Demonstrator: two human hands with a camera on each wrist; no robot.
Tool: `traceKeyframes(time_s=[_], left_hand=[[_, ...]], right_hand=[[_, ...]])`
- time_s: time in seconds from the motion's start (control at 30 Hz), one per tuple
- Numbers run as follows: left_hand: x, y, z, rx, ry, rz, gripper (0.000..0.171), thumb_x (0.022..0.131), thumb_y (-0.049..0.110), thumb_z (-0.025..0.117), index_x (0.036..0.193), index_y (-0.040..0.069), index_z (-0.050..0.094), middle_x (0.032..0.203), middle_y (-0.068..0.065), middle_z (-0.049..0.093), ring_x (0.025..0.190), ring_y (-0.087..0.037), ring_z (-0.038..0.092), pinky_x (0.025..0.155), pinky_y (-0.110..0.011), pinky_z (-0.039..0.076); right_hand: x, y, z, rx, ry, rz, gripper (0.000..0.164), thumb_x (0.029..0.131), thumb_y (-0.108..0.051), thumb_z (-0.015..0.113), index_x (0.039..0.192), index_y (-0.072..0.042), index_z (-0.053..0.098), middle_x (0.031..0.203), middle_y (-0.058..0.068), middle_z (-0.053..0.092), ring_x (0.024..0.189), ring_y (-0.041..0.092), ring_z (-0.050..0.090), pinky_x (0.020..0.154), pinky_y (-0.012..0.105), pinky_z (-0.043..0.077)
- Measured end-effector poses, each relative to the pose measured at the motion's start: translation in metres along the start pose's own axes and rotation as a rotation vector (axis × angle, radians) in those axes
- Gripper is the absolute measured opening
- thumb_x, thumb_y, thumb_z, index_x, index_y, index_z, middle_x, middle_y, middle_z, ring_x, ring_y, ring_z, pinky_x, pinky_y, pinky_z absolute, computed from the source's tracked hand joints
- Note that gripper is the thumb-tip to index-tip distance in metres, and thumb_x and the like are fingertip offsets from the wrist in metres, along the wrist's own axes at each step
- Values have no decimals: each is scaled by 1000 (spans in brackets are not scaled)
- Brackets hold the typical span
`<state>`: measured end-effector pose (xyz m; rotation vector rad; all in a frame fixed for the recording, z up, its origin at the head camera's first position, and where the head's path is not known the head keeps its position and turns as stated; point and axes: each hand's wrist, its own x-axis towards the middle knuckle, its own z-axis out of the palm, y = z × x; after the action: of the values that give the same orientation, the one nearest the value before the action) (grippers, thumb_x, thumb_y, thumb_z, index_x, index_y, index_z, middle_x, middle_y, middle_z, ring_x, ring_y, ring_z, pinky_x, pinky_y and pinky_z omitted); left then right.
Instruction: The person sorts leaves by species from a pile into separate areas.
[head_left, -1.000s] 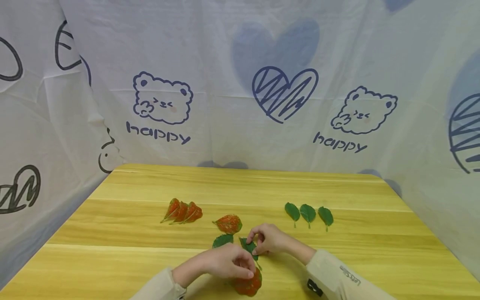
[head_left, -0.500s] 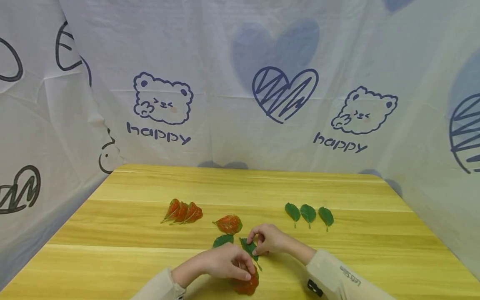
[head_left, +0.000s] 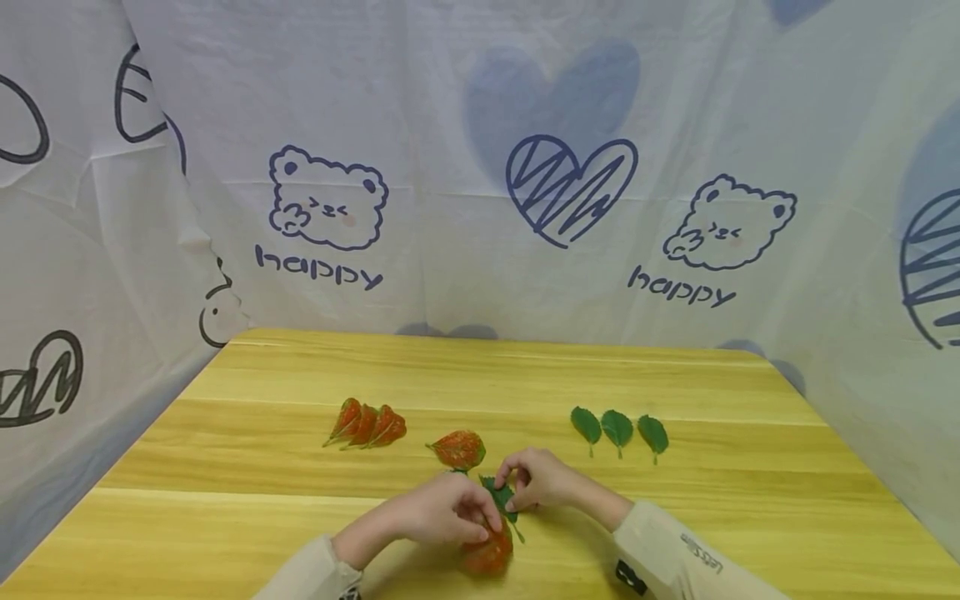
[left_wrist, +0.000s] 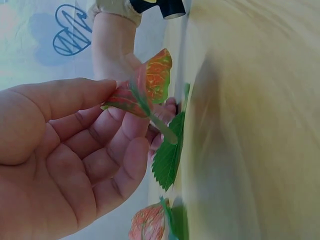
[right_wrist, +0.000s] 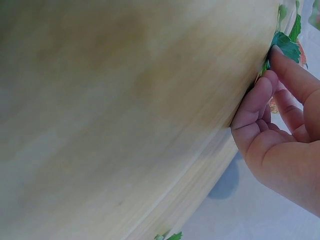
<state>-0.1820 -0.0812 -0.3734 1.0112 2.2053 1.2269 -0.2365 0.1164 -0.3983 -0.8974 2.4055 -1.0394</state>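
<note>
Pinching left hand (head_left: pixel 442 510): your thumb and forefinger are narrow on a red leaf (head_left: pixel 489 554); in the left wrist view your other fingers curl loosely and the leaf is raised off the tabletop (head_left: pixel 225 500).
Right hand (head_left: pixel 542 479): your fingers are curled, thumb and forefinger drawn in narrow on the right green leaf (head_left: pixel 492 493), which you hold at the tabletop.
Leaf in hand: near middle, on the near side of the right green leaf; you cannot tell whether the two touch.
Shift: your left hand has edged left and a little farther, taking its leaf along and now hiding most of the left green leaf (head_left: pixel 459 471); your right hand has stayed put. You seem to be still positioning the red leaf close to the green pair, not yet releasing it.
Middle leaf: the far red leaf (head_left: pixel 459 450) lies flat, just beyond the green pair.
Leaf rows: three overlapping red leaves (head_left: pixel 365 423) far left; three green leaves (head_left: pixel 617 427) far right.
Cloth (head_left: pixel 465 292): "happy" is readable under each of two bear drawings (head_left: pixel 330 200).
Right sleeve (head_left: pixel 660 542): lettering begins "Less"; you cannot be sure of the rest.
</note>
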Motion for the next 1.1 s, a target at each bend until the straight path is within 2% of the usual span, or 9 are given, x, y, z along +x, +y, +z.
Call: traceKeyframes(time_s=[0.17,0.37,0.67,0.87,1.1], left_hand=[[-4,0,-4,-49,16,-14,7,82,-1,60,86,1,65,80,3,61,68,-4,54,66,-19,45],[-8,-1,-10,-62,30,-19,7,82,-2,60,87,0,65,84,1,62,69,-5,55,67,-20,45],[-16,-5,-23,-9,69,-15,8,83,1,59,90,0,65,80,2,61,65,-6,52,60,-21,44],[-23,-8,-36,5,107,-28,11,85,2,58,93,0,64,86,-3,62,69,-10,54,62,-23,45],[-34,-12,-51,98,175,-32,10,85,3,59,93,2,64,89,-4,63,72,-11,56,62,-25,46]], right_hand=[[-1,0,0,20,-5,2,19,71,7,69,87,0,63,52,-2,50,44,7,43,41,18,36],[-1,0,0,14,3,11,19,71,7,69,87,0,63,53,-2,49,45,7,43,41,18,36],[-1,0,1,7,6,11,19,71,6,70,87,0,63,53,-2,49,44,6,42,41,18,35],[-1,-2,1,15,4,19,18,71,7,69,86,-1,63,52,-3,48,44,7,42,40,18,36],[-1,-2,1,21,2,17,17,72,7,68,86,-1,63,52,-3,46,43,8,41,40,18,35]])
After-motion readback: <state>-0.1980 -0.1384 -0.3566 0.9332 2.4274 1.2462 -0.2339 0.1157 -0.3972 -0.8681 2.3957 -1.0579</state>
